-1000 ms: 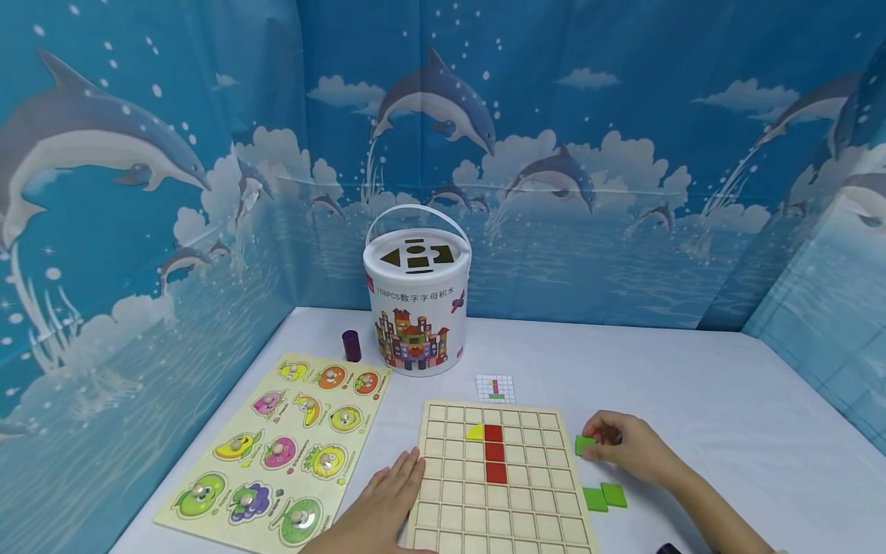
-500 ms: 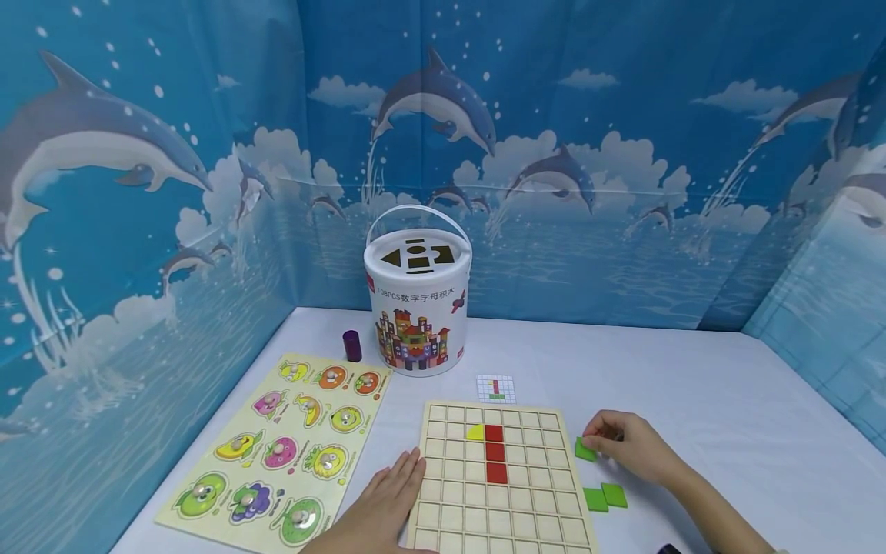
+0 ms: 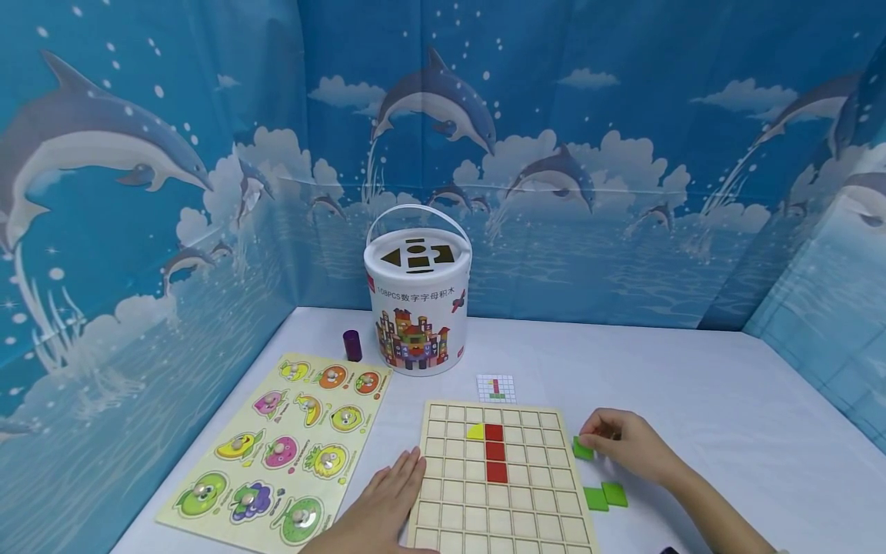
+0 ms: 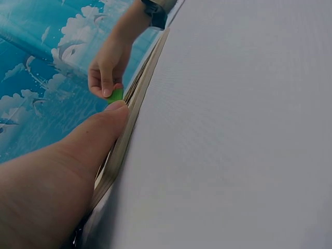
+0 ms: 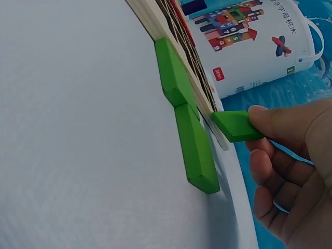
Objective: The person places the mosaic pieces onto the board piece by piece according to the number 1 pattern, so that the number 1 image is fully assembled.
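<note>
My right hand (image 3: 626,442) pinches a green square tile (image 5: 236,126) between thumb and fingers, just off the right edge of a wooden grid board (image 3: 471,512). Two more green tiles (image 3: 605,496) lie on the table beside that edge, touching each other. On the board sit a column of three red squares (image 3: 495,452) and a yellow quarter-round piece (image 3: 475,432) left of the top one. With fingers straight, my left hand (image 3: 388,496) rests along the board's left edge; its thumb (image 4: 98,129) lies against the board's side in the left wrist view.
A small pattern card (image 3: 496,389) lies behind the board. A white block bucket (image 3: 418,308) stands farther back, with a purple cylinder (image 3: 352,346) to its left. On the left lies a fruit knob puzzle (image 3: 314,415). A dolphin-print curtain (image 3: 554,254) encloses the table.
My right hand has tilted the pinched green tile and shifted very slightly left, nearer the board. The left hand has stayed in place.
</note>
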{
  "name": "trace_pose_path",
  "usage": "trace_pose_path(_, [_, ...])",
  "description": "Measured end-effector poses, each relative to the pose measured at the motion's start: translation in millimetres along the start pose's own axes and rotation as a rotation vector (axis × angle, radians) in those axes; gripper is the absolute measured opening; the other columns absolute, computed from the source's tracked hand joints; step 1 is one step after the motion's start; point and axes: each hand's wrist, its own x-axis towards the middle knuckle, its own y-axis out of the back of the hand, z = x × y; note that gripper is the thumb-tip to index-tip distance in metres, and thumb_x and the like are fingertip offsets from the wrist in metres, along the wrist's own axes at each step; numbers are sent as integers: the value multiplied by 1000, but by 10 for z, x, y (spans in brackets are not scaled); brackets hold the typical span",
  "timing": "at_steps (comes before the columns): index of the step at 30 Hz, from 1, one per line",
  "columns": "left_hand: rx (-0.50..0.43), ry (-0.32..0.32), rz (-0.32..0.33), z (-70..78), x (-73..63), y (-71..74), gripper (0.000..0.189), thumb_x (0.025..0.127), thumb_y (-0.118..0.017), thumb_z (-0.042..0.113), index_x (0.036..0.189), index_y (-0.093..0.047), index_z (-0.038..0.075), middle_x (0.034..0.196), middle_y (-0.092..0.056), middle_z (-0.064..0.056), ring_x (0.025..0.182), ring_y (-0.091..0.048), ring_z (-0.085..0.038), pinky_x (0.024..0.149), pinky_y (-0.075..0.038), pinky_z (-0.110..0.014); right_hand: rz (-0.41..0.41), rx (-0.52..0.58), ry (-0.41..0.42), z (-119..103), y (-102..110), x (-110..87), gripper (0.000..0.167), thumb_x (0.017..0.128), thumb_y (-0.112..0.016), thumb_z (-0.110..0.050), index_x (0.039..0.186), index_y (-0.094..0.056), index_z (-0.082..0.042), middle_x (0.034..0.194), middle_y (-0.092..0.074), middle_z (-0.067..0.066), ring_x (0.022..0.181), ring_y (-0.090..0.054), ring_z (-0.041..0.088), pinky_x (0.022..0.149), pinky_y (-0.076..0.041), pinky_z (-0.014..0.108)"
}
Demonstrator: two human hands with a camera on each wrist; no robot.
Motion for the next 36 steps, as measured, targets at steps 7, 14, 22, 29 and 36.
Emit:
trace_pose_path(7, [-18,16,-12,-2,9,2,112,81,-56,74,151,-24,-7,159,-17,-22,146,-16,-36,109,-24,-58,-10,-3,31,-82,4,-17,12,88,-73,-22,87,-67,-11,78,-61,0,69,-51,17,60,-42,27])
trace_pose_path(14, [-11,9,-10,-13,10,-3,111,82,-55,74,151,-24,-7,159,-17,-22,146,-16,-36,109,-25,-58,-25,6,85,-136,-33,-7,11,89,-72,-21,87,-67,-11,79,-62,-1,72,-52,15,63,-43,27])
trace_pose_path(22, [-19,5,-13,-10,10,4,111,82,-56,73,151,-23,-7,159,-16,-22,146,-16,-37,109,-25,-59,-38,18,153,-214,-89,15,11,90,-71,-22,86,-67,-13,80,-62,-2,73,-53,13,65,-44,26])
trace_pose_path(29, [-11,-10,1,-8,1,5,109,83,-57,70,151,-23,-8,158,-17,-23,145,-17,-38,108,-25,-59,-68,21,172,-270,-146,33,10,91,-70,-22,86,-66,-14,81,-63,-2,73,-54,13,64,-45,26])
trace_pose_path(36, [-33,1,-10,-7,5,5,110,82,-56,72,151,-23,-7,159,-16,-23,146,-15,-37,109,-24,-60,-92,29,193,-331,-197,40,13,90,-71,-25,86,-66,-14,79,-62,-3,72,-54,13,63,-45,26])
